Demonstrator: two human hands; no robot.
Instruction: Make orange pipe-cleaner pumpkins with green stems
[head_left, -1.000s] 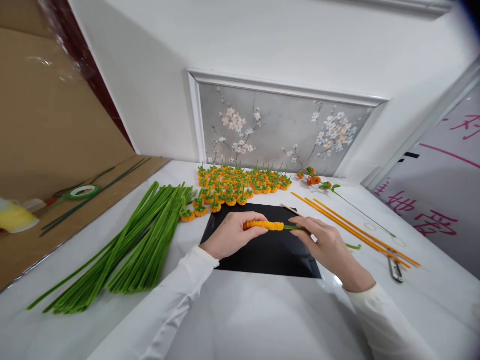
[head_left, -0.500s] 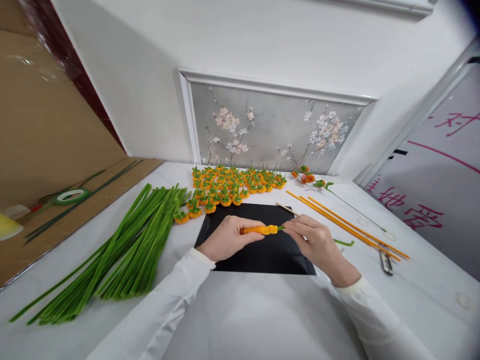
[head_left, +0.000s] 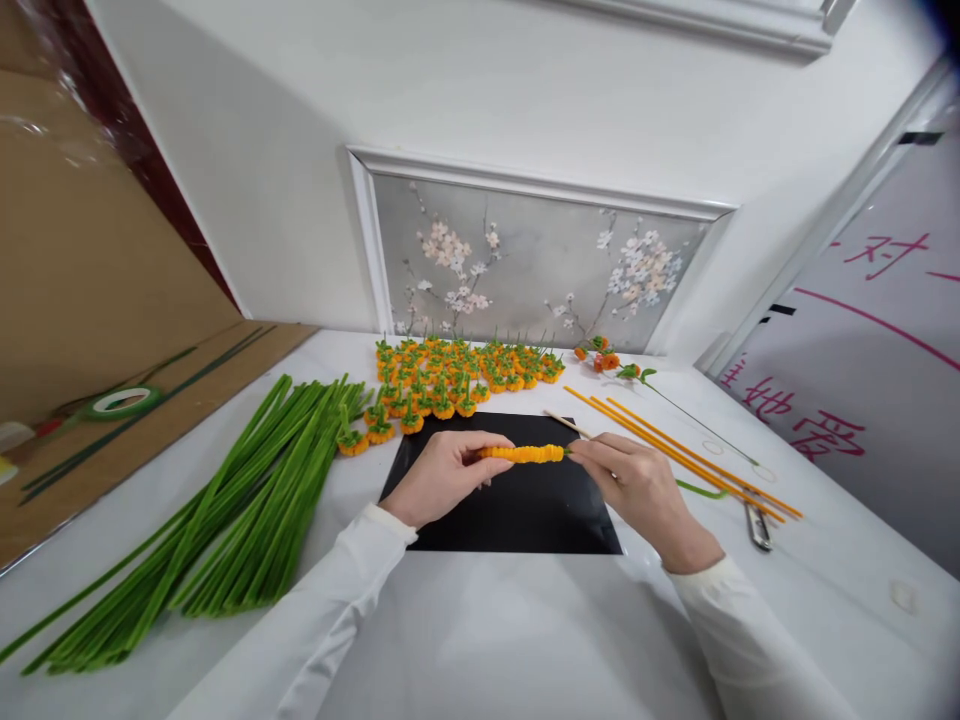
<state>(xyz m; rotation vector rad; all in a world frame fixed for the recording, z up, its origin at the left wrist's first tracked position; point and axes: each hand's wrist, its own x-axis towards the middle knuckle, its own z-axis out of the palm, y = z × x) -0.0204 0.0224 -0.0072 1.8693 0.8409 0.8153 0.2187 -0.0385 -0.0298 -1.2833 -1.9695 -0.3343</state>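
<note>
Over a black mat [head_left: 517, 515] I hold a tight orange pipe-cleaner coil [head_left: 525, 453] level between both hands. My left hand [head_left: 442, 475] pinches the coil's left end with fingers closed. My right hand [head_left: 637, 485] is closed on the green stem [head_left: 701, 490] that comes out of the coil's right end and trails past the wrist. Both sleeves are white.
A big bundle of green pipe cleaners [head_left: 247, 490] lies left. Several small orange-and-green flowers [head_left: 450, 375] sit behind the mat. Long orange pipe cleaners [head_left: 675, 450], a flower sprig [head_left: 607, 360] and metal pliers [head_left: 756, 525] lie right. Green tape roll [head_left: 120, 402] rests on cardboard far left.
The view has shifted slightly. My hands have stayed on the coil and stem over the mat; the coil looks a little longer than half a second ago.
</note>
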